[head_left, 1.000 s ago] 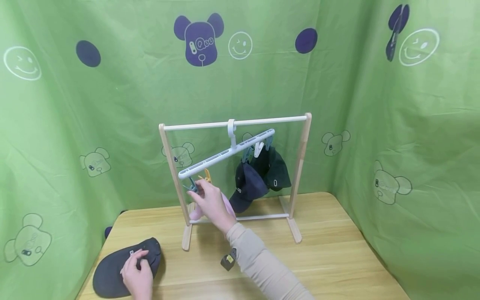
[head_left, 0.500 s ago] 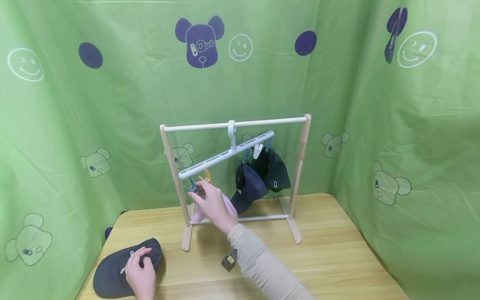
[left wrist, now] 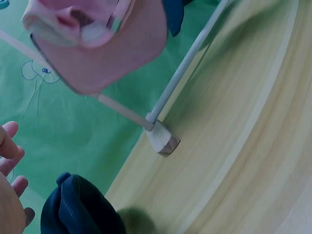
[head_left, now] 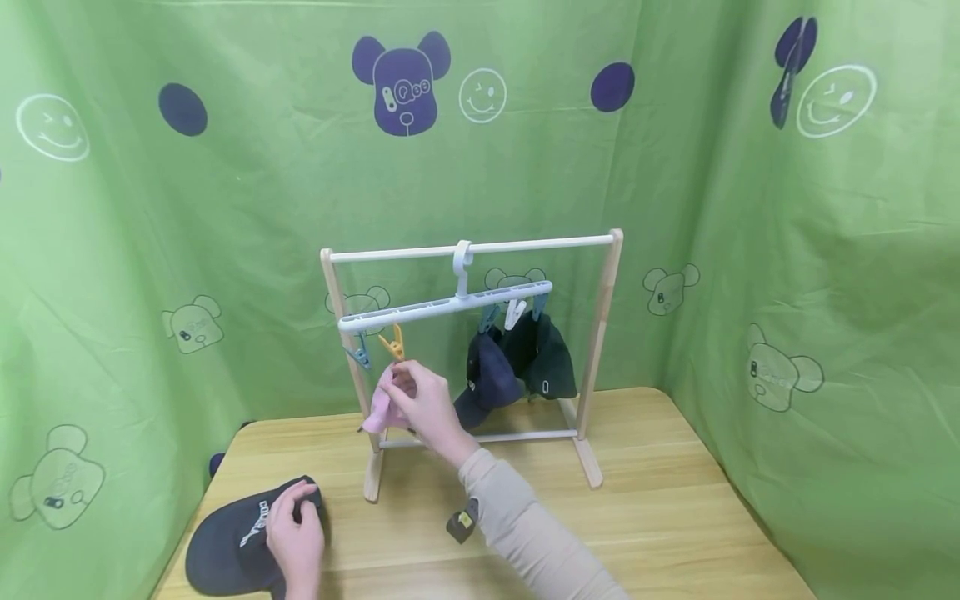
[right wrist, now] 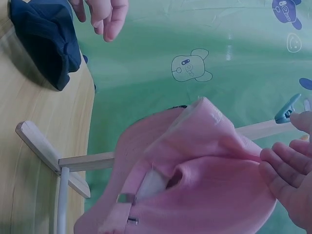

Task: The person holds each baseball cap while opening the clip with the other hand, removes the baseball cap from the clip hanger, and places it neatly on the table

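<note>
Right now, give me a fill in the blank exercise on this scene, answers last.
The right hand pinches a brimmed fabric cap coloured ____.
The plastic clip just above it is ____.
On the wooden rack, the pale plastic hanger hooks over the ____ crossbar, not the lower.
The dark fabric cap by the left hand bears lettering coloured ____.

Missing words: pink; yellow; upper; white.

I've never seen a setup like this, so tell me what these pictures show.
There's no machine, just a person working bare-handed. The wide picture comes from a head camera; the other two come from a camera on each wrist. On the table, a dark lettered cap lies near a standing rack. From it hangs a hanger with clips and two more dark caps. The right hand holds a pink cap; the left hand, near the lettered cap, holds nothing.
</note>
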`<state>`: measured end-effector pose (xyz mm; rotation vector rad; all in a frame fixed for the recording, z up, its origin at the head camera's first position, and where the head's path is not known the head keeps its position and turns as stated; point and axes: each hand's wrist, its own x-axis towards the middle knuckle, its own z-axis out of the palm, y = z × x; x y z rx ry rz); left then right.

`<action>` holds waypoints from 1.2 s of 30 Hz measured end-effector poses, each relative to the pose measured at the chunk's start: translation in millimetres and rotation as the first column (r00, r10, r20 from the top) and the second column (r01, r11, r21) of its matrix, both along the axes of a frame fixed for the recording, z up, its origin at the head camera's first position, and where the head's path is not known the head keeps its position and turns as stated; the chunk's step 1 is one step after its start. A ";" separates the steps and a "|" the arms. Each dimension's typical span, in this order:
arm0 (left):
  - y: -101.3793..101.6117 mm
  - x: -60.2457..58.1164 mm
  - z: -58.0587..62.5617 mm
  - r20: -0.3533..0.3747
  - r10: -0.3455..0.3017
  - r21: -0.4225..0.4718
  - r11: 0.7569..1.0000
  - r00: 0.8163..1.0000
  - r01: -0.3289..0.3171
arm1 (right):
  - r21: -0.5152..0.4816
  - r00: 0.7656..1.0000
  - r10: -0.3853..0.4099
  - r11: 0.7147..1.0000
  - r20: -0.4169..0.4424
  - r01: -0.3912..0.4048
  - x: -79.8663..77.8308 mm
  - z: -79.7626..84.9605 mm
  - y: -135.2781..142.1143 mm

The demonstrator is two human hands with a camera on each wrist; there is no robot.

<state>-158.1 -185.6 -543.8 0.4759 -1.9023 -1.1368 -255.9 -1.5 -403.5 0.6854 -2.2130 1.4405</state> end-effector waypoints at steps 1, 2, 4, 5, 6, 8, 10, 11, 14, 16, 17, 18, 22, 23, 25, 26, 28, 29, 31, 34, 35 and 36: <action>1.6 -0.5 0.9 0.002 -0.004 0.003 1.000 1.000 0.004 | -0.017 1.000 0.005 1.000 0.003 -0.005 0.3 0.2 0.3; 3.2 -1.3 1.8 0.001 -0.009 0.008 1.000 1.000 0.009 | -0.031 1.000 0.006 1.000 0.009 -0.006 0.2 -0.1 0.5; 6.3 -2.9 3.5 -0.008 -0.019 0.013 1.000 1.000 0.019 | -0.049 1.000 0.002 0.999 0.008 -0.002 -0.3 -0.7 1.1; 7.7 -3.8 4.1 -0.013 -0.023 0.016 1.000 1.000 0.024 | -0.060 1.000 0.001 0.998 0.005 -0.001 -0.8 -0.9 1.5; 9.0 -4.9 4.5 -0.016 -0.026 0.014 1.000 1.000 0.027 | -0.073 1.000 0.000 0.997 0.002 0.000 -1.2 -1.0 1.9; 11.2 -7.7 5.1 -0.024 -0.034 0.014 0.999 0.999 0.034 | -0.096 1.000 -0.002 0.995 0.000 0.002 -2.1 -0.6 3.0; 12.9 -11.0 5.2 -0.038 -0.045 0.013 0.999 0.998 0.045 | -0.119 1.000 -0.006 0.993 -0.004 0.006 -2.2 0.8 4.7; 13.7 -12.8 5.1 -0.044 -0.050 0.011 0.999 0.998 0.051 | -0.128 1.000 -0.012 0.992 -0.003 0.011 -2.1 1.9 5.8; 16.1 -18.1 4.9 -0.063 -0.071 0.005 0.997 0.995 0.072 | -0.143 0.999 -0.029 0.989 -0.013 0.027 -2.0 6.0 9.7; 18.3 -20.8 5.6 -0.068 -0.082 0.001 0.997 0.994 0.083 | -0.146 0.999 -0.043 0.989 -0.017 0.040 -2.9 8.5 12.5; 19.6 -21.8 6.5 -0.069 -0.086 0.000 0.996 0.994 0.087 | -0.144 0.999 -0.050 0.989 -0.017 0.047 -3.5 9.5 13.7; 21.0 -22.6 7.8 -0.072 -0.094 0.001 0.996 0.993 0.094 | -0.144 0.998 -0.054 0.988 -0.022 0.050 -4.5 10.1 14.9; 26.8 -25.1 15.0 -0.091 -0.131 0.017 0.991 0.987 0.133 | -0.141 0.997 -0.069 0.988 -0.028 0.065 -9.1 11.3 18.8; 28.2 -25.7 17.0 -0.096 -0.137 0.018 0.990 0.986 0.140 | -0.139 0.997 -0.071 0.988 -0.031 0.066 -10.3 11.2 19.5; 31.1 -27.1 20.9 -0.110 -0.152 0.020 0.988 0.982 0.155 | -0.134 0.997 -0.076 0.988 -0.032 0.071 -12.9 10.7 20.9; 32.8 -27.8 22.8 -0.117 -0.157 0.017 0.987 0.981 0.160 | -0.129 0.996 -0.081 0.989 -0.034 0.076 -14.3 10.4 21.5; 36.3 -29.4 26.7 -0.133 -0.170 0.007 0.985 0.977 0.172 | -0.118 0.995 -0.090 0.989 -0.034 0.085 -17.0 9.9 22.4; 38.2 -30.1 28.6 -0.137 -0.174 0.001 0.984 0.975 0.176 | -0.112 0.995 -0.092 0.990 -0.037 0.087 -18.3 9.9 22.5; 42.3 -31.2 32.7 -0.145 -0.188 -0.006 0.982 0.971 0.189 | -0.093 0.994 -0.099 0.991 -0.041 0.095 -21.3 9.6 22.8; 47.9 -32.5 38.0 -0.150 -0.216 -0.003 0.976 0.965 0.218 | -0.066 0.994 -0.095 0.994 -0.059 0.091 -25.5 10.0 22.6; 49.7 -32.9 39.4 -0.150 -0.228 0.001 0.973 0.962 0.230 | -0.055 0.993 -0.094 0.994 -0.067 0.090 -26.8 10.3 22.5; 51.4 -33.5 40.4 -0.154 -0.242 -0.002 0.970 0.958 0.245 | -0.047 0.993 -0.090 0.995 -0.070 0.087 -28.1 10.8 22.5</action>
